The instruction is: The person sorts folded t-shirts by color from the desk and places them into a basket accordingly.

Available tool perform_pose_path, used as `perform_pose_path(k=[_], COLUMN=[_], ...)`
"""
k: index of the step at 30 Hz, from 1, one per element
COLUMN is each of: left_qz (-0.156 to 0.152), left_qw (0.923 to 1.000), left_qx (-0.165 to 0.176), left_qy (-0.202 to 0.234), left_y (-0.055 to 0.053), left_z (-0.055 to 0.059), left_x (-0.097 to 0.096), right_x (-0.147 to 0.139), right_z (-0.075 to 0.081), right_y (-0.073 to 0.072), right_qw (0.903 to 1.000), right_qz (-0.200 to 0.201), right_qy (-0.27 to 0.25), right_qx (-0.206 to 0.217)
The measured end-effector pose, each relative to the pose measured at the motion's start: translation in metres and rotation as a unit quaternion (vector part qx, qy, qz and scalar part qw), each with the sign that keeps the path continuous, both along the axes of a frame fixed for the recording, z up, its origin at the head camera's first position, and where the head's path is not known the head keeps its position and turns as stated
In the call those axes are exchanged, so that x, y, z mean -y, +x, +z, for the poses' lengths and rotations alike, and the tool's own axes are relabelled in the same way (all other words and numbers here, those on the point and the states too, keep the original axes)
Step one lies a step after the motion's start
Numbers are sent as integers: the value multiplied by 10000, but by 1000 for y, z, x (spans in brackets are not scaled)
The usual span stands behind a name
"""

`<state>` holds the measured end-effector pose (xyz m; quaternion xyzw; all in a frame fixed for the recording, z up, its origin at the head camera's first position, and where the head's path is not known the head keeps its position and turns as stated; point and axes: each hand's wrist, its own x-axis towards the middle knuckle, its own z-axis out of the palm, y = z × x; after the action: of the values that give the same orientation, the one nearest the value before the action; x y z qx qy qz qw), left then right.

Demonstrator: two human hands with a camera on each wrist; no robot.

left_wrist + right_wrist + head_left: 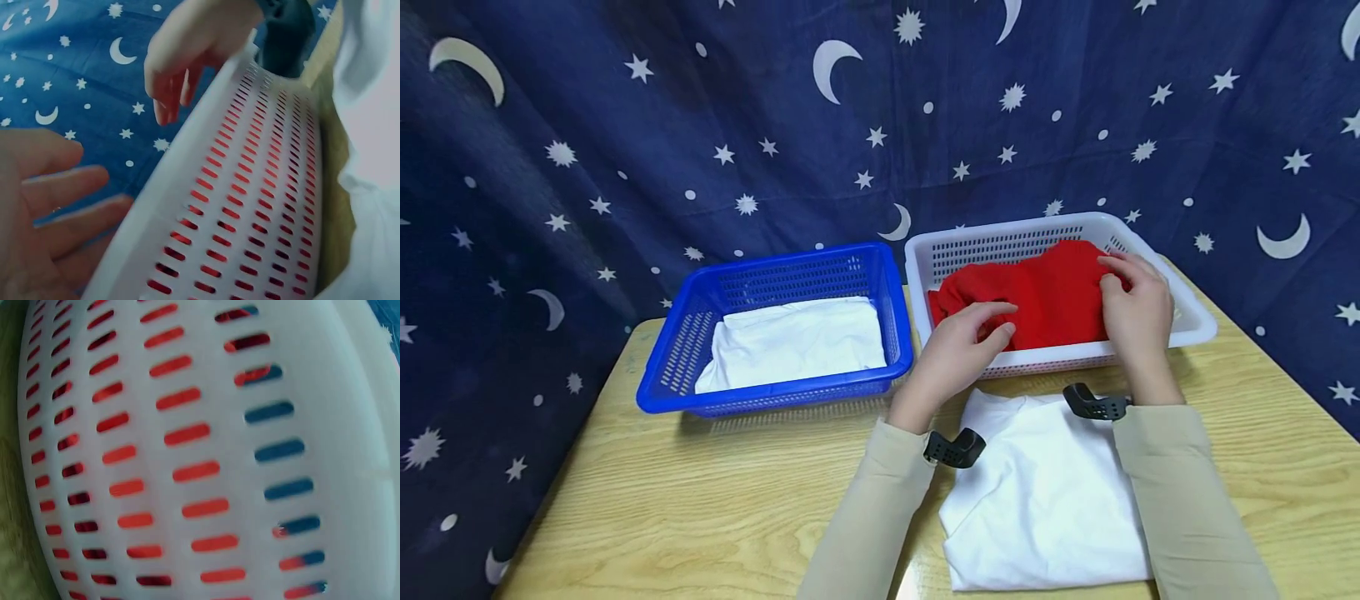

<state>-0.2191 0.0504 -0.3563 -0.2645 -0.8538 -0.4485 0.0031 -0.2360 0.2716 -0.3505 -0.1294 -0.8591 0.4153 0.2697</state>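
Observation:
A heap of red cloth lies in the white basket. My left hand hovers over the heap's left front part, thumb and fingers apart; in the left wrist view its fingers are spread and hold nothing. At the heap's right side is my right hand, its fingers loosely bent. The left wrist view shows that hand above the basket rim with its fingers hanging down and no cloth in them. Only the basket's slotted wall, with red behind it, fills the right wrist view.
A folded white garment lies on the wooden table between my forearms, in front of the white basket. To the left stands a blue basket with folded white cloth inside. A dark star-patterned curtain hangs behind.

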Motion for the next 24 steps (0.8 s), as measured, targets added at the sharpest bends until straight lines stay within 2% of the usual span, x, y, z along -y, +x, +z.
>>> perform_pose_path(k=[2, 4, 5, 8, 10, 12, 13, 15, 16, 20, 22, 24], left_qz=[-255, -692, -932, -1636, -1895, -2052, -2095, -2058, -2039, -1767, -1654, -1595], left_qw=[9992, 9936, 9879, 9620, 9464, 9359, 9320, 9294, 9281, 9274, 9260, 9254], left_qx=[167, 485, 697, 1288, 1643, 1892, 1993, 2169, 2250, 2575, 2760, 2906], left_qy=[243, 743, 1021, 1768, 2036, 2149, 2185, 2165, 2156, 2059, 1974, 1835], left_y=[2, 4, 5, 10, 16, 23, 27, 34, 37, 48, 54, 60], left_z=[1, 2, 2, 7, 12, 16, 17, 16, 13, -6, -17, -26], left_x=[2, 6, 8, 18, 27, 37, 41, 51, 55, 69, 75, 81], right_x=[-1, -2, -2, -3, -3, -4, -4, -6, -7, -13, -15, -19], right_z=[0, 0, -1, -2, -3, -2, -2, -2, -1, -2, -4, -11], right_y=[1, 2, 3, 9, 14, 22, 26, 35, 40, 61, 71, 81], right_qw=[9999, 9994, 9986, 9919, 9791, 9611, 9518, 9404, 9399, 9478, 9431, 9299], right_qz=[-62, -55, -2, 358, 787, 1280, 1511, 1894, 2027, 2364, 2556, 2819], right_qy=[-102, -337, -525, -1207, -1811, -2322, -2525, -2681, -2622, -2105, -2115, -2357], right_qx=[-35, -1, -5, -195, -494, -769, -868, -893, -826, -379, -242, -177])
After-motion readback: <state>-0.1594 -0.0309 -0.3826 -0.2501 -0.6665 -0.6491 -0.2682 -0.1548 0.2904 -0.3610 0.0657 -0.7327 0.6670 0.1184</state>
